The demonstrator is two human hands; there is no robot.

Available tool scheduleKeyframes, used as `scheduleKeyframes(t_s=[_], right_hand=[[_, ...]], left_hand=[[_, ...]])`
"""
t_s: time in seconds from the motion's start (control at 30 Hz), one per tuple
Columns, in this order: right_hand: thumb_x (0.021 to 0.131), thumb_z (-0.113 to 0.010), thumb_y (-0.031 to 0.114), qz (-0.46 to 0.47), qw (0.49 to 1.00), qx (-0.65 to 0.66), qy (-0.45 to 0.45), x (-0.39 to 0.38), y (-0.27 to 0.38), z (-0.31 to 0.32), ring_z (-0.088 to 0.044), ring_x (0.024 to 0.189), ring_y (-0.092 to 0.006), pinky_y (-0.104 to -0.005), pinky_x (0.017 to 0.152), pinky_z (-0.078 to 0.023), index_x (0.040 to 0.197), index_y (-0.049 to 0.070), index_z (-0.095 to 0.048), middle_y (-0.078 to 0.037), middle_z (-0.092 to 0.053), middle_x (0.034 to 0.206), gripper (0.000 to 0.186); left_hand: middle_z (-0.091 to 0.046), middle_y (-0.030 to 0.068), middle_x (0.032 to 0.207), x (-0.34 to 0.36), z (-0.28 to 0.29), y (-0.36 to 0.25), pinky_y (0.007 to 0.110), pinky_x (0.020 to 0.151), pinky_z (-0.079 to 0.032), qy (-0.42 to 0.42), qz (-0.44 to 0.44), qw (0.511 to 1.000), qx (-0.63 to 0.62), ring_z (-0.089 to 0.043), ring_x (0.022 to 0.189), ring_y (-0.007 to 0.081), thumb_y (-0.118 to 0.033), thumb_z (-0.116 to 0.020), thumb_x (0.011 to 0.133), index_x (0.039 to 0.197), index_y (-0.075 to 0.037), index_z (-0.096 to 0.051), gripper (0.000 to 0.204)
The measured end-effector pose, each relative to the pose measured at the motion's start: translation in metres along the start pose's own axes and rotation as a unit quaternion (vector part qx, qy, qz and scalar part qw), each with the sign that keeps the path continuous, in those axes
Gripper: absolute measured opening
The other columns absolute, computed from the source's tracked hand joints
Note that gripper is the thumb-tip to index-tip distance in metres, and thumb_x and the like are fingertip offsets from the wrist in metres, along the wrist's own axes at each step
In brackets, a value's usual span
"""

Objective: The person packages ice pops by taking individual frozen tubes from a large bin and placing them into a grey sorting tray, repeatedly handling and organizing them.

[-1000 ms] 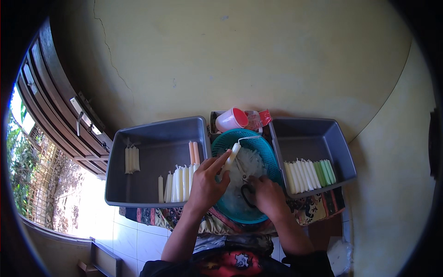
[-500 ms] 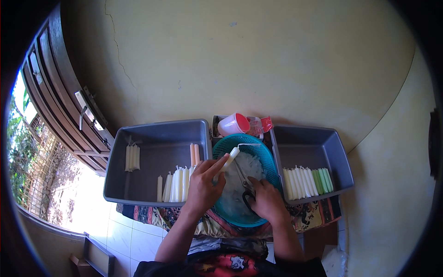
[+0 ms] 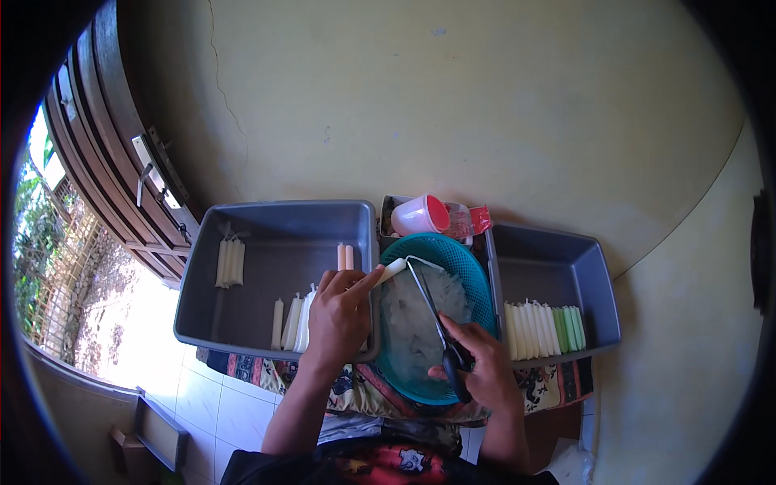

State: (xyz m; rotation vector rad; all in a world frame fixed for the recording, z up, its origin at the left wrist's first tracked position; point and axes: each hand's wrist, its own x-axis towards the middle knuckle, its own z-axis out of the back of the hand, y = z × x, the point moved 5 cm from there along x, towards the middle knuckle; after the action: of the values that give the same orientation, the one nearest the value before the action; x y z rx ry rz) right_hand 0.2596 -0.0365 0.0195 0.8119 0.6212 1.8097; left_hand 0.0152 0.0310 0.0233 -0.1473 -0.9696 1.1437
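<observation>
My left hand [image 3: 338, 317] is closed around a white stick in a knotted plastic sleeve [image 3: 394, 270], its long clear tail [image 3: 427, 263] pointing right. In my right hand [image 3: 489, 368] are black-handled scissors [image 3: 439, 324], their blade tips at the knot where the tail begins. Both hands work over a teal plastic basket [image 3: 478, 279] with a heap of clear plastic scraps [image 3: 424, 323] in it. Left of it, a grey bin [image 3: 267, 212] holds white sticks and two orange ones [image 3: 345, 257]; my left hand and forearm hide part of the row.
A second grey bin [image 3: 558, 267] on the right holds a row of white sticks [image 3: 529, 330] and several green ones [image 3: 569, 329]. Behind the basket, a pink cup [image 3: 420, 216] lies in a small box. A patterned cloth [image 3: 558, 396] lies underneath; a wooden door [image 3: 97, 121] stands at left.
My right hand has lifted the scissors from the scraps up to the knot. My left hand has brought the white stick lower and tilted it flatter. The whole view has shifted slightly.
</observation>
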Motion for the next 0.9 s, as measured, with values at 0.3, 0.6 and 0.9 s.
scheduleKeyframes(t_s=[0.3, 0.6, 0.9], right_hand=[[0.079, -0.1, 0.025, -0.004, 0.998, 0.061, -0.029, 0.015, -0.004, -0.01, -0.064, 0.075, -0.016, -0.0358, 0.073, -0.055, 0.157, 0.015, -0.065, -0.008, -0.066, 0.091, 0.086], [0.082, -0.099, 0.025, -0.027, 0.997, 0.055, -0.045, 0.013, -0.011, -0.015, -0.062, 0.073, -0.0155, -0.0363, 0.071, -0.053, 0.158, 0.017, -0.065, -0.008, -0.064, 0.087, 0.083], [0.084, -0.096, 0.011, -0.075, 0.982, 0.173, -0.03, 0.006, -0.022, -0.02, -0.064, 0.067, -0.0099, -0.0311, 0.06, -0.055, 0.159, 0.017, -0.064, -0.005, -0.068, 0.089, 0.081]], left_hand=[[-0.077, 0.0096, 0.112, -0.001, 0.0, -0.003, 0.047, 0.092, -0.059, 0.029, -0.04, 0.999, 0.021, -0.068, 0.104, 0.0325, 0.015, -0.067, 0.084, 0.129, -0.017, -0.085, 0.058], [-0.076, 0.0093, 0.112, -0.002, -0.002, -0.006, 0.046, 0.093, -0.058, 0.035, -0.059, 0.997, 0.018, -0.067, 0.104, 0.0324, 0.014, -0.065, 0.086, 0.13, -0.017, -0.084, 0.057], [-0.075, 0.0087, 0.112, -0.003, -0.002, -0.007, 0.046, 0.094, -0.058, 0.038, -0.068, 0.996, 0.036, -0.066, 0.105, 0.0324, 0.014, -0.065, 0.081, 0.13, -0.017, -0.084, 0.061]])
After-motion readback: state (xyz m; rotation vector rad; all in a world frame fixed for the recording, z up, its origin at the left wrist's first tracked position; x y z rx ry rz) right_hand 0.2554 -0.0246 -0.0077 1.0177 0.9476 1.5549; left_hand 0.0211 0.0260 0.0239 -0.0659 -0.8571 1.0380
